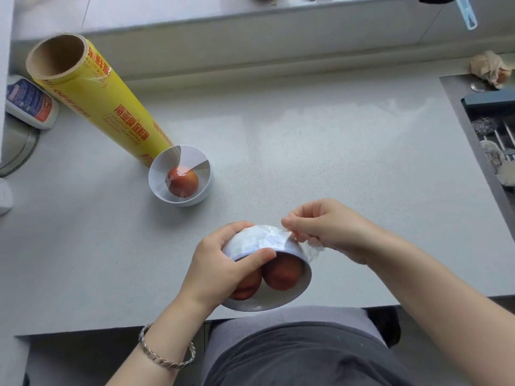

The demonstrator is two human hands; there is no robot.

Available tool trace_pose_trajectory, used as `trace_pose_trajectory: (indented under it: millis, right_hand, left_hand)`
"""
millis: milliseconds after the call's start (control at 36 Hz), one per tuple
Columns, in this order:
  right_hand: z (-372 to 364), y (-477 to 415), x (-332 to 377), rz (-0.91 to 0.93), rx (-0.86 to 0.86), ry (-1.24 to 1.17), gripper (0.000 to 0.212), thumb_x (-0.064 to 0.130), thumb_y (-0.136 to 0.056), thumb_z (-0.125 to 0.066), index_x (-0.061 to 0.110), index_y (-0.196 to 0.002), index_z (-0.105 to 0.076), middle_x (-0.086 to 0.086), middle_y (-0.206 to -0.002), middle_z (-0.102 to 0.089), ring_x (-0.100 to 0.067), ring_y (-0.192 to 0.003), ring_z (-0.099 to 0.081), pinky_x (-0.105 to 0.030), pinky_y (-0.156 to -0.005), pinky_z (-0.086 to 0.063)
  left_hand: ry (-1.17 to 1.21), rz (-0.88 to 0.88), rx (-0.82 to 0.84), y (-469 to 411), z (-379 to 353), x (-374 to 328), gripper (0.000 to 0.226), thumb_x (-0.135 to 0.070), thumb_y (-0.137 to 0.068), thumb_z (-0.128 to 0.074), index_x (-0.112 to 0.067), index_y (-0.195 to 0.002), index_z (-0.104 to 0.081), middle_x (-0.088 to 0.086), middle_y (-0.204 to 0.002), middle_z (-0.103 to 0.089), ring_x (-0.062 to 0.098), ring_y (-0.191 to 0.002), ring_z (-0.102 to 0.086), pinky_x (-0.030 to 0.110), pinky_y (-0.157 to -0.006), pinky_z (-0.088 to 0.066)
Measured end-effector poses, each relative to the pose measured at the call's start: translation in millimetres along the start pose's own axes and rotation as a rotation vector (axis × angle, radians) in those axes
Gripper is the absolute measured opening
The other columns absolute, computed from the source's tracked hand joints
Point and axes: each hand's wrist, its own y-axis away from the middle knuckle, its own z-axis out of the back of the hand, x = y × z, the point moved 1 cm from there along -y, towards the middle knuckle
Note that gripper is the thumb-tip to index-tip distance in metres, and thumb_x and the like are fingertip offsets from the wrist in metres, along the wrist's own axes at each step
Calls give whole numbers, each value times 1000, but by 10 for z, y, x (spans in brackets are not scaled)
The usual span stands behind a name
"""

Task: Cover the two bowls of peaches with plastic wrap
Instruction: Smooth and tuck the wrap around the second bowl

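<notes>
L hand (231, 260) grip: fingers curled round the outer wall of the near bowl (267, 303), thumb pressed on its rim, bowl tipped toward the person. R hand (328, 229) grip: thumb & forefinger pinch the plastic wrap (259, 239) at the bowl's 1 o'clock edge. Wrap lies crumpled over the bowl's back wall. Two peaches (281, 271) sit inside, side by side. Bowl is at 6 o'clock, at the table (334, 135) front edge; can't tell if it rests there. Second bowl (207, 188) at 10 o'clock, well apart, w/ one peach (182, 182) under clear film (178, 162). Yellow roll (103, 101) stands just behind it. White bottle (30, 104) at 9 o'clock, sink (490, 129) at 3.
</notes>
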Motion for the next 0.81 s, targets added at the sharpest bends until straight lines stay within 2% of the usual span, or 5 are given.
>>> trace_pose_trajectory:
  millis: [306,500,583,639,806]
  right_hand:
    - [84,-58,94,-185,120,212,43,54,-78,-60,17,-58,-66,7,-47,-58,-8,-49,-48,-19,-59,-39]
    - [37,-56,49,-109,171,92,36,42,-77,-67,20,-48,-67,5,-50,-44,-13,-58,-37,-25,-60,-29]
    - [-21,-63,-22,-37,116,-94,41,30,-81,-65,20,-42,-64,-9,-67,-50,-19,-71,-43,-27,-71,-31]
    - [-76,-66,-73,-6,21,-185,36,25,-82,-65,19,-47,-66,-1,-58,-58,-9,-61,-50,-22,-70,-35]
    - [-227,-95,-136,123,-338,-87,27,22,-84,-64,19,-58,-64,-1,-59,-63,-9,-58,-54,-27,-65,-43]
  left_hand:
    - [-68,-8,-2,-5,-49,-8,44,-63,-41,-69,-45,-80,-62,-27,-90,-66,-3,-90,-61,19,-83,-46]
    - [-84,-29,33,5,-51,-17,42,-63,-44,-69,-45,-81,-63,-20,-90,-68,1,-91,-62,22,-84,-48]
    - [-94,-24,32,2,-48,-14,46,-64,-43,-68,-44,-83,-61,-20,-93,-67,1,-94,-61,20,-85,-46]
    - [-112,-29,37,-2,-50,-9,49,-65,-42,-67,-44,-85,-59,-19,-96,-66,2,-97,-60,20,-87,-45]
    - [-115,-115,42,21,-74,-32,47,-64,-46,-67,-46,-89,-58,-19,-97,-65,-4,-94,-58,9,-84,-42]
